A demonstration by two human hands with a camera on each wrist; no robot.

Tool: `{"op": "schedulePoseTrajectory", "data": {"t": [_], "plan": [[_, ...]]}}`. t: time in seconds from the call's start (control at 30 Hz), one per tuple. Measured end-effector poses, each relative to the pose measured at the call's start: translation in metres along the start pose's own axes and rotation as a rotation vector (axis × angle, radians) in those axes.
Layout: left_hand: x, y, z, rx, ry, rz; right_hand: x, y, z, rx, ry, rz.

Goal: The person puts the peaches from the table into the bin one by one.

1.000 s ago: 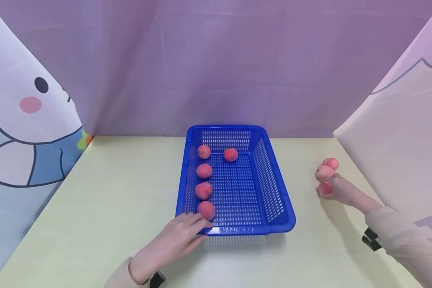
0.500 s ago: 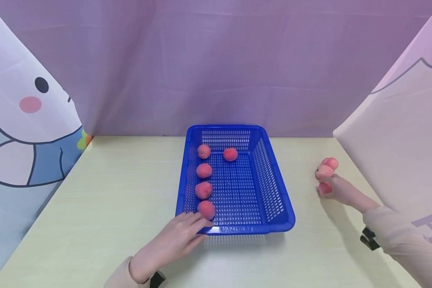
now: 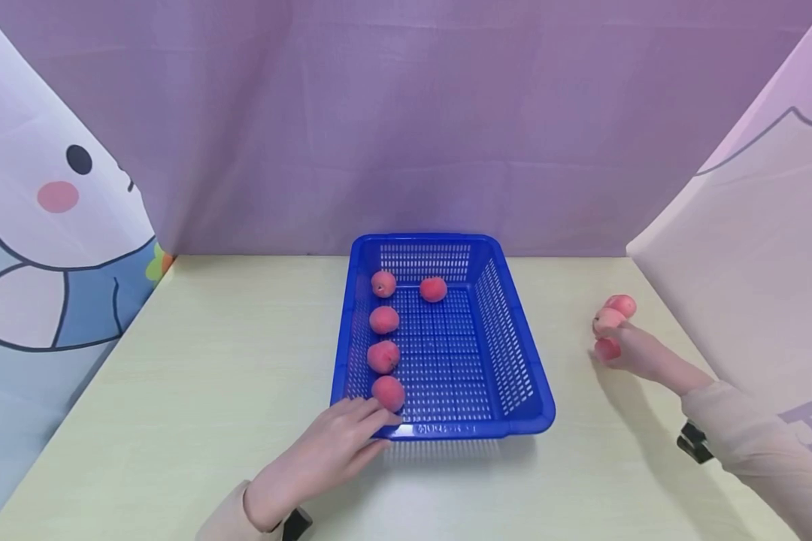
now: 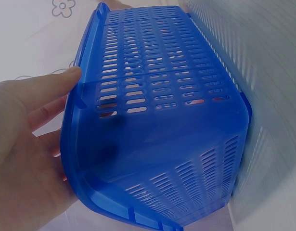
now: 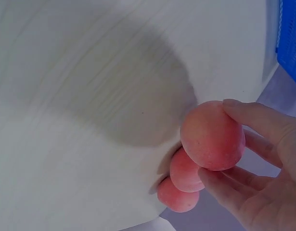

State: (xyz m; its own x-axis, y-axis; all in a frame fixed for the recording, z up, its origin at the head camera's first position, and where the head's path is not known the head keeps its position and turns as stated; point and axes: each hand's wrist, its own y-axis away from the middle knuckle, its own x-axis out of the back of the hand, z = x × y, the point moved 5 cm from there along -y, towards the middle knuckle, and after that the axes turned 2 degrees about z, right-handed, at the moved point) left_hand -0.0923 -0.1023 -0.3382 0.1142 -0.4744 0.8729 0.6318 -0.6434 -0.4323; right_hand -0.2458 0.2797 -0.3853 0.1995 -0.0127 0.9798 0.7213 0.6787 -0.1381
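Peach (image 5: 212, 135) pinched in right-hand grip (image 3: 639, 349); basket (image 3: 514, 361) lengthwise away, left-hand grip (image 3: 331, 451) spread flat.

One blue perforated plastic basket (image 3: 521, 376) on the pale yellow table (image 3: 210, 361). Five small round pink-red peaches inside it: four in a column along the left wall (image 3: 383, 284) (image 3: 383, 320) (image 3: 383, 357) (image 3: 388, 393), one apart at the back (image 3: 433, 289). Three more of the same peaches outside on the right: one held (image 3: 607, 349), two on the table behind it (image 3: 609, 321) (image 3: 622, 306); wrist view confirms three (image 5: 212, 135) (image 5: 186, 171) (image 5: 177, 196). Eight peaches total, though the slot-blocked wrist view of the basket probably hides nothing extra. Two hands: left hand (image 3: 325, 454), right hand (image 3: 639, 353). One purple cloth backdrop (image 3: 406, 113). Two cartoon-printed side curtains (image 3: 40, 225) (image 3: 765, 240).
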Motion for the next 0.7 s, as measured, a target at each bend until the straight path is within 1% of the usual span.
{"op": "schedulePoseTrajectory", "data": {"t": [0.03, 0.07, 0.13, 0.17, 0.2, 0.3, 0.47, 0.53, 0.7], "plan": [[0.000, 0.000, 0.000, -0.002, 0.000, 0.001, 0.002, -0.001, 0.000, -0.015, -0.025, -0.006], [0.000, 0.000, 0.000, -0.004, -0.001, 0.005, 0.003, -0.002, 0.000, -0.008, -0.015, -0.016], [0.000, 0.000, 0.000, -0.009, -0.002, 0.013, 0.006, -0.004, 0.001, -0.061, -0.212, 0.004], [0.000, 0.000, 0.000, -0.010, -0.003, 0.018, 0.007, -0.005, 0.002, -0.077, -0.260, -0.001], [0.000, 0.000, 0.000, -0.012, -0.003, 0.021, 0.008, -0.006, 0.002, -0.083, -0.276, -0.009], [0.000, 0.000, 0.000, -0.014, -0.003, 0.023, 0.012, -0.008, 0.001, -0.089, -0.303, -0.013], [0.000, 0.000, 0.000, -0.011, -0.004, 0.018, 0.020, -0.012, -0.001, -0.053, -0.277, 0.019], [-0.001, 0.000, -0.001, -0.008, -0.002, 0.015, 0.023, -0.014, 0.000, -0.056, -0.277, 0.018], [-0.001, 0.000, -0.001, 0.001, 0.000, 0.004, 0.030, -0.021, 0.001, -0.101, -0.317, -0.017]]}}
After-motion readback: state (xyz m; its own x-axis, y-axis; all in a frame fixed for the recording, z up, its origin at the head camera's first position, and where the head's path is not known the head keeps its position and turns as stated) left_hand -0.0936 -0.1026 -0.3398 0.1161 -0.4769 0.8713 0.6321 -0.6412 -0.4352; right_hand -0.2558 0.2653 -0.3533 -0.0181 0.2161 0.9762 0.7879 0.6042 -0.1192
